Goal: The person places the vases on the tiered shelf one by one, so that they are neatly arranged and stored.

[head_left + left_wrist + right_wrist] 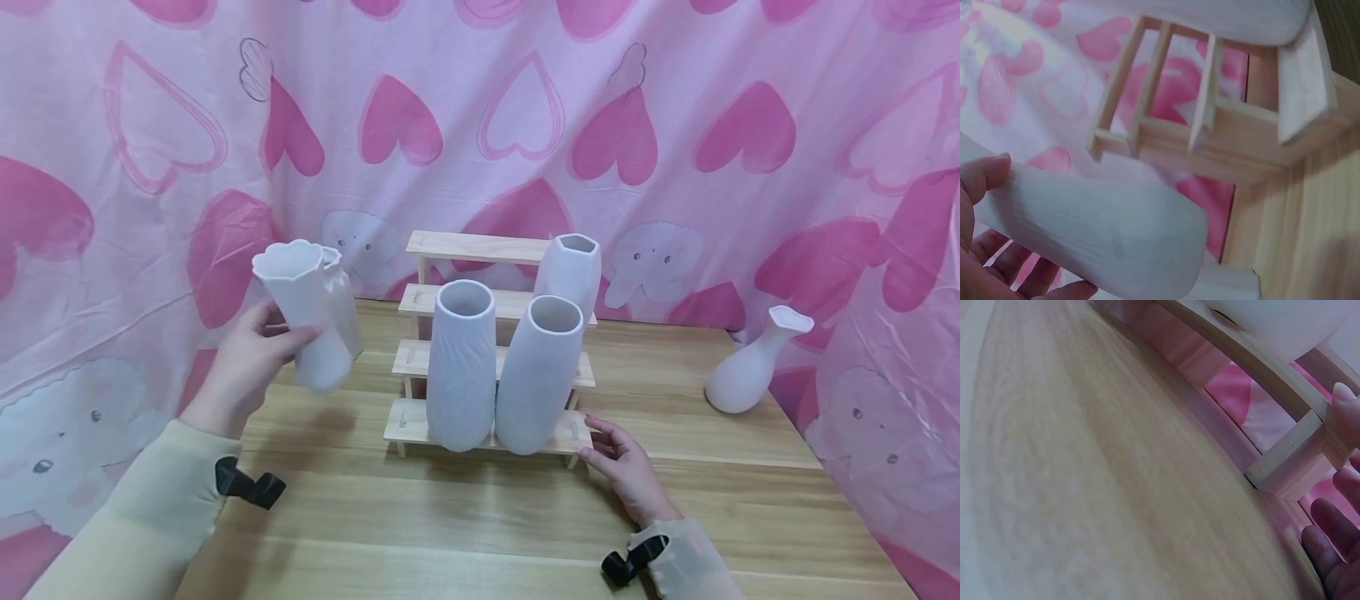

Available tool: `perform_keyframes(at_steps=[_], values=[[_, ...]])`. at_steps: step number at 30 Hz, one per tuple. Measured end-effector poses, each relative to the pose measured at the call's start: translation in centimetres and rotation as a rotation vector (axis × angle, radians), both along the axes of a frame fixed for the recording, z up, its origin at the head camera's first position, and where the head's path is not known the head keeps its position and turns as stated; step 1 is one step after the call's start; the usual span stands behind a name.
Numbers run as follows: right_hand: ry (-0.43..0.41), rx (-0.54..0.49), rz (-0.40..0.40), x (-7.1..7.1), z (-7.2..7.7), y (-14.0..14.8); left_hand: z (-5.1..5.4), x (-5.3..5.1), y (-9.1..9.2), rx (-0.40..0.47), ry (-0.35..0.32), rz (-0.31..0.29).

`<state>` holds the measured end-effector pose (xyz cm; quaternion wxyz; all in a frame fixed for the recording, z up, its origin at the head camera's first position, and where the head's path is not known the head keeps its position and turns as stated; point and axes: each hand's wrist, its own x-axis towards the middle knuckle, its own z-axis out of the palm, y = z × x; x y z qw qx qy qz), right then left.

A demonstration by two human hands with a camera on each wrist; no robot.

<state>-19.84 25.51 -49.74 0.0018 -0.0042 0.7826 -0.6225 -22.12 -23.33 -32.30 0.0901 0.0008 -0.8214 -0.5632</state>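
Observation:
My left hand point(251, 358) grips a white vase with a scalloped rim point(303, 304), tilted and held above the table at the left; in the left wrist view the hand point(991, 244) is round the pale vase point(1110, 231). My right hand point(626, 471) touches the right end of the lowest step of a wooden stepped rack point(408, 421). Two white vases, one ribbed point(461, 367) and one smooth point(540, 375), stand on the rack's lower part. A third vase with an angular rim point(573, 271) is higher up, partly hidden.
Behind the held vase, another white vase point(347, 312) stands at the table's back left. A narrow-necked white vase point(750, 371) leans at the right. Pink heart-patterned cloth point(450, 108) hangs behind and beside the wooden table point(420, 533).

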Motion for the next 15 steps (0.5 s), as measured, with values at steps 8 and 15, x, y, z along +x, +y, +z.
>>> perform_keyframes(at_steps=[8,15], values=[[-0.020,-0.013,0.002,-0.1,0.0,0.0,1.8,-0.8,2.3,0.078,-0.013,-0.118],[-0.027,-0.030,0.004,0.0,0.1,0.0,2.5,-1.7,4.8,0.126,-0.022,-0.188]])
